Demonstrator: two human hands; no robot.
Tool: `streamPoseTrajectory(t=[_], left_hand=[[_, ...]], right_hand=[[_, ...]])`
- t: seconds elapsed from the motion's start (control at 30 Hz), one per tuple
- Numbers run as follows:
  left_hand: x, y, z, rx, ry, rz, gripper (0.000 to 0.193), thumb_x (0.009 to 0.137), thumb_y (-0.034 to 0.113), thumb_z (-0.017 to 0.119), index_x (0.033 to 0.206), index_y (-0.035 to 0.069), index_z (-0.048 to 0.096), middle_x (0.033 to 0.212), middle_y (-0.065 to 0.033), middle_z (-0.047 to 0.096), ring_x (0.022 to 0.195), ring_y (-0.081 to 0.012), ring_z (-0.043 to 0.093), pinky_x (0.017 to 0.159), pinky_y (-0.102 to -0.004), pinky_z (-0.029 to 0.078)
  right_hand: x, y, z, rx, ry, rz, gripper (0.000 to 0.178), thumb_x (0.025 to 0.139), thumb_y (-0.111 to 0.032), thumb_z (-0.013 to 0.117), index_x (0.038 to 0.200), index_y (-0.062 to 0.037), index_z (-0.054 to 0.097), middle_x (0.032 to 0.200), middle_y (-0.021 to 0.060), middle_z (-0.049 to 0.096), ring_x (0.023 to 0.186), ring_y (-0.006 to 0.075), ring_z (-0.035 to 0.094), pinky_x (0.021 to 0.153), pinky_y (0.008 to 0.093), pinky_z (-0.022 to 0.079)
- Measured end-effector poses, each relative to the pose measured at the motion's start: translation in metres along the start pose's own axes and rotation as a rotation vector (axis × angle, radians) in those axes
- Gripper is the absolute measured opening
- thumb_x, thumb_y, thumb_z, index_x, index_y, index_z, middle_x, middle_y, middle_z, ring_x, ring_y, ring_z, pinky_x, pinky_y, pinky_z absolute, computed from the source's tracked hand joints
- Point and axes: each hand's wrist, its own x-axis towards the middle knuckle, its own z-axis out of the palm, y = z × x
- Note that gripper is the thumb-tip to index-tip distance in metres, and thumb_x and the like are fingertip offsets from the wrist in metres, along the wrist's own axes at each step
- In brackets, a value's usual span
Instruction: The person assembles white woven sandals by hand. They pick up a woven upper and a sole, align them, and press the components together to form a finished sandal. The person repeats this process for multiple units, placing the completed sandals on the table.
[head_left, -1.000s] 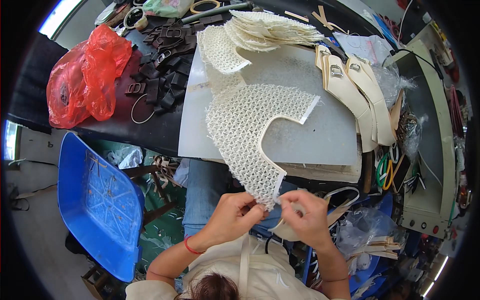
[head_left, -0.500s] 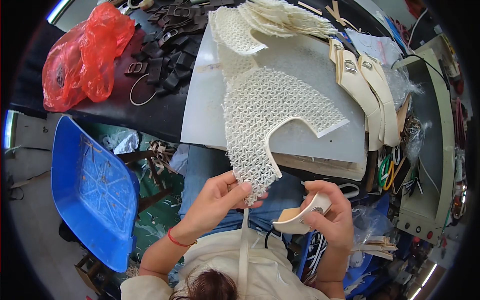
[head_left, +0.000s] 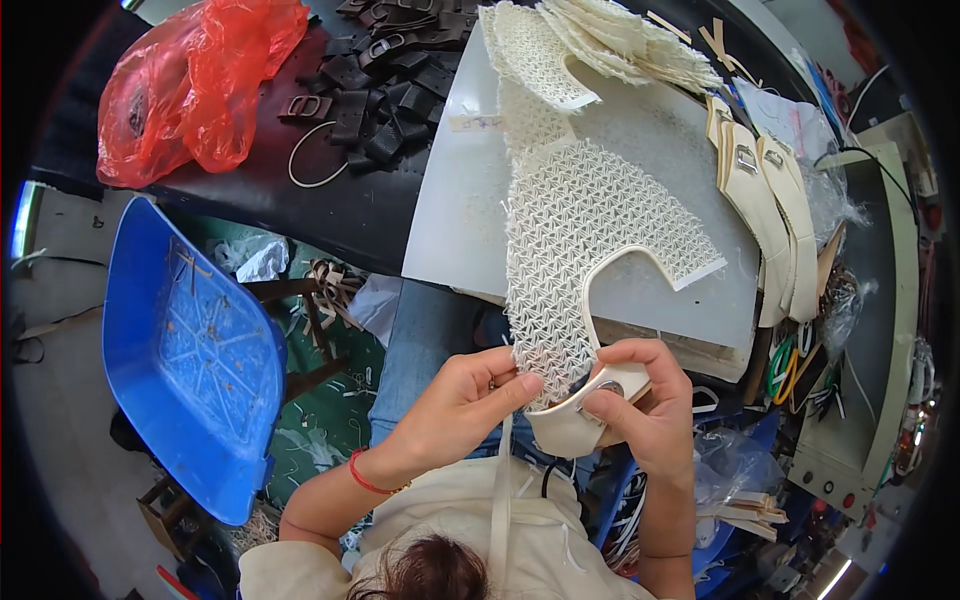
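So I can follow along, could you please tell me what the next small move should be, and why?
Perhaps align the metal-fitted cream strap with the lower end of the woven panel: the right hand holds the strap there, while the left hand pinches the panel.

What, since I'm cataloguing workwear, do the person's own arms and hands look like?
The left hand is ungloved, with a thin red bracelet at its wrist and a short cream sleeve further up. The right hand is ungloved too, its wrist without a bracelet.

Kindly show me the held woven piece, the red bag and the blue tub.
Held woven piece [head_left: 562, 240]: head view, its middle.
Red bag [head_left: 195, 95]: head view, crumpled middle.
Blue tub [head_left: 138, 315]: head view, inner wall.
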Motion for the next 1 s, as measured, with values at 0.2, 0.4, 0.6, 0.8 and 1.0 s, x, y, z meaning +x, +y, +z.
streamPoseTrajectory(t=[0.2, 0.4, 0.6, 0.8, 1.0], left_hand=[[0.0, -0.002, -0.002, -0.019, 0.005, 0.028, 0.03, 0.095, 0.012, 0.048, 0.12, -0.004, 0.052, 0.109, -0.0053, 0.061, 0.095, -0.0067, 0.054, 0.084, -0.0235, 0.044], [0.001, 0.001, -0.003, -0.007, -0.011, -0.014, 0.034, 0.092, 0.008, 0.052, 0.124, -0.004, 0.049, 0.115, -0.0091, 0.058, 0.104, -0.0115, 0.054, 0.09, -0.0263, 0.044], [-0.005, -0.002, 0.005, -0.044, 0.045, 0.013, 0.041, 0.087, -0.002, 0.056, 0.125, -0.007, 0.044, 0.119, -0.012, 0.055, 0.107, -0.0146, 0.054, 0.093, -0.0271, 0.045], [-0.008, -0.011, 0.005, -0.127, 0.036, 0.025, 0.038, 0.087, 0.0, 0.055, 0.124, -0.005, 0.046, 0.119, -0.0107, 0.055, 0.107, -0.0142, 0.054, 0.093, -0.0275, 0.044], [-0.007, -0.01, 0.015, -0.308, -0.007, -0.004, 0.036, 0.088, 0.006, 0.058, 0.122, -0.003, 0.05, 0.116, -0.0078, 0.057, 0.102, -0.0108, 0.055, 0.09, -0.0269, 0.044]], right_hand=[[0.005, 0.001, 0.003, 0.003, 0.053, 0.018, 0.033, 0.077, -0.001, 0.069, 0.106, -0.002, 0.054, 0.089, 0.004, 0.063, 0.077, 0.0057, 0.058, 0.065, 0.0192, 0.047], [0.008, 0.006, 0.005, 0.002, 0.092, -0.014, 0.032, 0.077, -0.003, 0.069, 0.106, -0.0018, 0.054, 0.088, 0.0042, 0.063, 0.078, 0.0062, 0.058, 0.066, 0.0195, 0.047], [0.007, 0.004, 0.007, -0.111, 0.146, -0.042, 0.033, 0.077, -0.003, 0.07, 0.105, -0.001, 0.054, 0.088, 0.006, 0.064, 0.076, 0.007, 0.059, 0.064, 0.0201, 0.048], [0.0, 0.019, 0.012, -0.084, 0.229, -0.309, 0.046, 0.072, 0.003, 0.073, 0.11, -0.0014, 0.048, 0.091, 0.009, 0.061, 0.078, 0.0111, 0.062, 0.064, 0.0215, 0.05], [-0.006, 0.029, 0.009, -0.237, 0.177, -0.441, 0.05, 0.072, 0.003, 0.073, 0.113, -0.0014, 0.044, 0.099, 0.0106, 0.056, 0.081, 0.0136, 0.061, 0.066, 0.0246, 0.051]])
